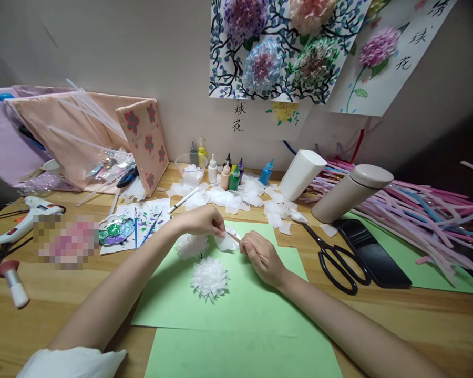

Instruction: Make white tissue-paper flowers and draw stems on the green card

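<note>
Near the middle, my left hand [205,221] pinches the edge of a small white tissue piece [227,241]. My right hand [264,257] is closed around a thin stick [234,237], whose tip meets the tissue. Below my hands a fluffy white paper flower [210,278] lies on the green paper [256,310]. A second white flower [191,245] sits under my left wrist, partly hidden by it.
Paint bottles [235,177] and scattered tissue squares stand behind my hands. At the right are scissors [341,262], a phone [372,252], a tumbler [352,191] and pipe cleaners [413,205]. A paint palette [116,231] and glue gun [27,218] lie left.
</note>
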{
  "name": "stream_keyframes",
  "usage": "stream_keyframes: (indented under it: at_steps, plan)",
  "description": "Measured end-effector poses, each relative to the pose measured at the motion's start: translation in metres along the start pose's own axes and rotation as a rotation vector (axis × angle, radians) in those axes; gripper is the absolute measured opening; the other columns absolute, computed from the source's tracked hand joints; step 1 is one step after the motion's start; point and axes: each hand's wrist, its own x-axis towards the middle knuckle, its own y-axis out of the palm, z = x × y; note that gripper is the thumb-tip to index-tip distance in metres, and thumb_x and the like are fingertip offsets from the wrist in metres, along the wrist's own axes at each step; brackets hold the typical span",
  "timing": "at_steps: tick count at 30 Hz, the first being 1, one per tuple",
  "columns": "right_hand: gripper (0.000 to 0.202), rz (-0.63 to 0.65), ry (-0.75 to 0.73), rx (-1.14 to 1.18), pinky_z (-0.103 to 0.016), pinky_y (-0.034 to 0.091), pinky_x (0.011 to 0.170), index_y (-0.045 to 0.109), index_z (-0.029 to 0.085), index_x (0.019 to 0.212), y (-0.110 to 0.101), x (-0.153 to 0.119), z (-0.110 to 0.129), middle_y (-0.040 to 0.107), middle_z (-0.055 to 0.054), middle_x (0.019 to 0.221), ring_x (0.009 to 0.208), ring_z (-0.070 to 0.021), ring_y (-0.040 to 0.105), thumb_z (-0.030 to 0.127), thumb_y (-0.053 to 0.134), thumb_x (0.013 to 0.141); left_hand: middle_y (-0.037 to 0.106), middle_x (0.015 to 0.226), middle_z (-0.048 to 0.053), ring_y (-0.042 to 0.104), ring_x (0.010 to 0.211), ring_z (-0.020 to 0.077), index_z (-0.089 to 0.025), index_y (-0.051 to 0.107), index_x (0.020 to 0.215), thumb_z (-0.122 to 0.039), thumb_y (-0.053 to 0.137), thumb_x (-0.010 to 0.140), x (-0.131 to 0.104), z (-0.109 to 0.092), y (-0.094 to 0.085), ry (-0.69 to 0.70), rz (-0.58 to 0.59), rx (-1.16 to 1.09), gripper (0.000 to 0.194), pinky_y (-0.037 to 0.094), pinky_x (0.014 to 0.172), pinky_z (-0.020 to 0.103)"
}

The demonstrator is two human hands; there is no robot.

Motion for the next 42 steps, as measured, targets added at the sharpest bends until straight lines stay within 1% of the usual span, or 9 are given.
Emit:
stream_keyframes:
  at_steps: [2,7,9,12,14,17,28,36,42]
  plan:
    - [0.031,-0.015,0.018,0.012,-0.031,0.035,0.063,0.043,0.02,0.071,0.0,0.0,0.001,0.045,-0.002,0.065,0.066,-0.0163,0.042,0.025,0.024,0.094,0.07,0.076,0.004,0.058,0.067,0.0136,-0.015,0.07,0.081,-0.03,0.061,0.07,0.005,0.0,0.007,-0.008,-0.048,0.016,0.022,0.039,0.057,0.02]
    - [0.031,-0.041,0.036,0.02,-0.031,0.035,0.063,0.043,0.02,0.07,-0.002,0.0,0.003,0.045,-0.002,0.064,0.065,-0.0164,0.042,0.025,0.024,0.094,0.069,0.074,0.003,0.059,0.067,0.0145,-0.017,0.071,0.077,-0.026,0.063,0.067,0.012,-0.001,0.017,-0.103,-0.184,0.126,0.016,0.037,0.055,0.021]
    - [0.032,-0.075,0.011,0.029,-0.031,0.035,0.062,0.043,0.02,0.069,-0.003,-0.001,0.003,0.044,-0.002,0.063,0.063,-0.0165,0.042,0.025,0.024,0.094,0.069,0.074,0.003,0.059,0.067,0.0148,-0.017,0.07,0.075,-0.025,0.062,0.066,0.013,0.0,0.019,-0.123,-0.208,0.164,0.014,0.037,0.055,0.021]
    - [0.033,-0.114,-0.075,0.069,-0.032,0.034,0.06,0.041,0.021,0.068,-0.003,-0.004,0.003,0.042,-0.002,0.061,0.06,-0.0166,0.041,0.026,0.022,0.094,0.068,0.075,0.002,0.058,0.068,0.0152,-0.019,0.069,0.074,-0.025,0.061,0.066,0.013,0.001,0.02,-0.128,-0.226,0.189,0.012,0.037,0.055,0.022]
    - [0.033,-0.093,-0.119,0.088,-0.032,0.034,0.059,0.041,0.021,0.067,-0.003,-0.005,0.002,0.042,-0.002,0.06,0.059,-0.0168,0.04,0.026,0.021,0.093,0.068,0.076,0.002,0.058,0.069,0.0153,-0.019,0.068,0.074,-0.026,0.061,0.067,0.014,0.002,0.02,-0.135,-0.239,0.204,0.012,0.036,0.055,0.022]
    - [0.032,-0.037,-0.103,0.076,-0.032,0.034,0.06,0.041,0.021,0.068,-0.002,-0.004,0.001,0.044,-0.002,0.061,0.061,-0.0169,0.04,0.024,0.022,0.093,0.068,0.077,0.001,0.057,0.068,0.0149,-0.02,0.067,0.074,-0.027,0.06,0.067,0.014,0.003,0.02,-0.138,-0.259,0.227,0.012,0.034,0.054,0.022]
    - [0.033,0.015,-0.037,0.025,-0.032,0.034,0.061,0.042,0.02,0.068,0.001,-0.001,0.0,0.045,-0.002,0.062,0.062,-0.0168,0.04,0.026,0.022,0.094,0.067,0.078,0.002,0.056,0.068,0.0142,-0.019,0.066,0.075,-0.028,0.059,0.069,0.015,0.005,0.021,-0.124,-0.261,0.228,0.013,0.033,0.053,0.022]
    - [0.035,-0.022,0.045,0.064,-0.03,0.035,0.059,0.038,0.021,0.064,0.002,0.001,0.001,0.043,-0.002,0.061,0.06,-0.0158,0.04,0.027,0.022,0.095,0.067,0.08,0.004,0.057,0.069,0.0151,-0.017,0.066,0.077,-0.025,0.057,0.07,0.014,0.004,0.021,-0.125,-0.232,0.202,0.014,0.036,0.054,0.022]
    - [0.036,-0.026,-0.012,0.047,-0.031,0.035,0.059,0.04,0.021,0.066,0.002,0.001,0.001,0.043,-0.002,0.061,0.061,-0.0165,0.041,0.03,0.02,0.095,0.067,0.079,0.005,0.057,0.068,0.0154,-0.016,0.066,0.077,-0.025,0.056,0.07,0.015,0.005,0.022,-0.144,-0.23,0.193,0.015,0.037,0.054,0.022]
